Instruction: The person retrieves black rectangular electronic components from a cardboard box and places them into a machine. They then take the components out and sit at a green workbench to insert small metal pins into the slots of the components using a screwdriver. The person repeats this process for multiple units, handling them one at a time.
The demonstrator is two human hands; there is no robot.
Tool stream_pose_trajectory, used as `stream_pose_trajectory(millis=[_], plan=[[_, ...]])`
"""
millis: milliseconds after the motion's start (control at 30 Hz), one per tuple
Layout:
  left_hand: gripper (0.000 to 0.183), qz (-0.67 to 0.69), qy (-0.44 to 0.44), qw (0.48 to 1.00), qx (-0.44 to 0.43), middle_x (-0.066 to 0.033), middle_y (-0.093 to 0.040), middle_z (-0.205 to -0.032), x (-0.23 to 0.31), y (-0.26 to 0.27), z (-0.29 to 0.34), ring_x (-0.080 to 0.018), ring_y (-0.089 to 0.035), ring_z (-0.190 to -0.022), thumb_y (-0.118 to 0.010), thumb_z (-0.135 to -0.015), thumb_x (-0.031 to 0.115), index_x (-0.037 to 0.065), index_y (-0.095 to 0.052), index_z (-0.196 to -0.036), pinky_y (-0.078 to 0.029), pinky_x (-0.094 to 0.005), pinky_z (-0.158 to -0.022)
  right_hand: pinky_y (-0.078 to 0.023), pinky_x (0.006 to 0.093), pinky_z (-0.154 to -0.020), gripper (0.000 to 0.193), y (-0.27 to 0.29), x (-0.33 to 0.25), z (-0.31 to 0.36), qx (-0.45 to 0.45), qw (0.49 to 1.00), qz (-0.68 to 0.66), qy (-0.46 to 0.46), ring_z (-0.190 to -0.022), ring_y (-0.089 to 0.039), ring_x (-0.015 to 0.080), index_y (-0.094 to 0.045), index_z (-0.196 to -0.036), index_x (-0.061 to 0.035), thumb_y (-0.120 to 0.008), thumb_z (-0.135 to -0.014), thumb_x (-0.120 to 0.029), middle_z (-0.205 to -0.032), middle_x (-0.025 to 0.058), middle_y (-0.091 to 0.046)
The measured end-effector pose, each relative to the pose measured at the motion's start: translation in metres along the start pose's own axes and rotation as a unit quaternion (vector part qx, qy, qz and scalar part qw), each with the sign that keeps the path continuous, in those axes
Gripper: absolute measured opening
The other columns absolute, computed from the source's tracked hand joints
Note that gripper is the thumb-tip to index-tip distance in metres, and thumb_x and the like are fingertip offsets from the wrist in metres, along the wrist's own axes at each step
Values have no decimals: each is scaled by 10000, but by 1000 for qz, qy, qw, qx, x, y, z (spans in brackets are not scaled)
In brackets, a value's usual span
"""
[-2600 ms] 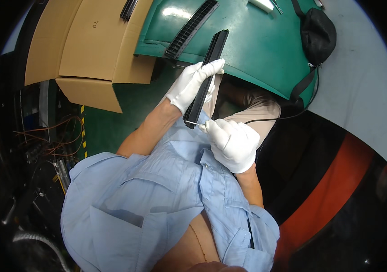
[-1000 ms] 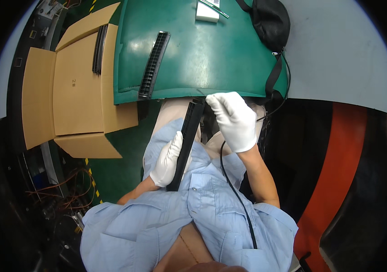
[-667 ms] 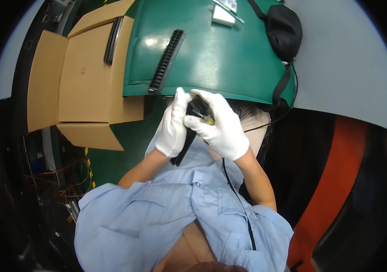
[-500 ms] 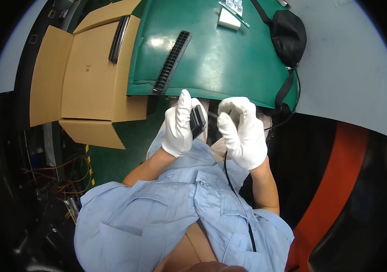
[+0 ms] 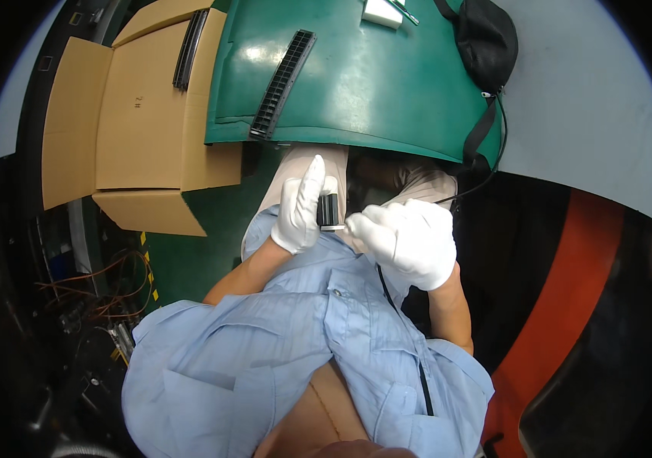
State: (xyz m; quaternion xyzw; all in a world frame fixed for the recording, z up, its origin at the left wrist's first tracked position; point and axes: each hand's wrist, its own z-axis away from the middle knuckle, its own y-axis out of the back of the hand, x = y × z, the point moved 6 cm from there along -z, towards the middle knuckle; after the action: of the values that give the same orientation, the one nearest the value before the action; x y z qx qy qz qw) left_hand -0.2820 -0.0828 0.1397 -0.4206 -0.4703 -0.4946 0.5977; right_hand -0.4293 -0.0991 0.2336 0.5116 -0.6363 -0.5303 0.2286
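Observation:
In front of my lap, my left hand [image 5: 297, 217], in a white glove, is closed around a short black ribbed piece [image 5: 329, 208] that looks like plastic. Its thumb points up alongside. My right hand [image 5: 410, 243], gloved in white too, is curled shut, its fingertips at the lower end of the black piece. A thin pale edge [image 5: 332, 227] shows there, and I cannot tell whether the right fingers pinch it or a small tool. On the green mat [image 5: 356, 91] beyond lies a long black slotted strip [image 5: 283, 85], slanted near the mat's left side.
An open cardboard box [image 5: 139, 130] stands at the left with dark strips [image 5: 191, 49] on it. A white block [image 5: 381, 13] with a pen-like stick lies at the far edge. A black pouch [image 5: 486, 46] with a strap and cable rests at the right.
My right hand has closed from a half-open curl and come to the lower end of the black piece. The black piece has turned more upright, and the view has shifted slightly.

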Motion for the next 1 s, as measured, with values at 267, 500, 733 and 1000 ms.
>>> stream_pose_trajectory(millis=[267, 500, 733, 1000], plan=[[742, -20, -28, 999, -41, -23, -400, -483, 8, -8, 5, -118, -340, -436, -173, -1109, 429, 52, -459, -538, -303, -282, -495, -430, 291, -531, 261, -1, 8, -1, -21, 999, -18, -29, -604, -600, 144, -679, -947, -152, -743, -697, -188, -800, -32, -655], [779, 37, 81, 996, 2, -31, -518, -552, 7, -10, 17, -108, -451, -513, -165, -1103, 494, 17, -579, -646, -390, -264, -551, -494, 306, -589, 180, -8, 18, -5, 14, 995, -49, -88, -670, -646, 172, -690, -955, -127, -719, -779, -106, -855, 8, -678], [697, 1, -60, 994, -90, -54, -571, -642, 9, -22, 12, -142, -506, -518, -215, -1081, 545, 40, -618, -820, -436, -282, -580, -513, 307, -629, 305, -7, 25, 5, -159, 845, -333, -388, -650, -642, 206, -710, -911, -26, -786, -860, -317, -759, 79, -649], [383, -247, -461, 846, 108, -152, -613, -1120, 127, 4, -21, -225, -632, -921, -484, -1051, 255, -32, -485, -1306, -512, -362, -831, -551, 355, -666, 310, 31, 15, 12, 42, 900, -255, -352, -692, -680, 288, -704, -1096, -65, -742, -901, -302, -844, 129, -686]])
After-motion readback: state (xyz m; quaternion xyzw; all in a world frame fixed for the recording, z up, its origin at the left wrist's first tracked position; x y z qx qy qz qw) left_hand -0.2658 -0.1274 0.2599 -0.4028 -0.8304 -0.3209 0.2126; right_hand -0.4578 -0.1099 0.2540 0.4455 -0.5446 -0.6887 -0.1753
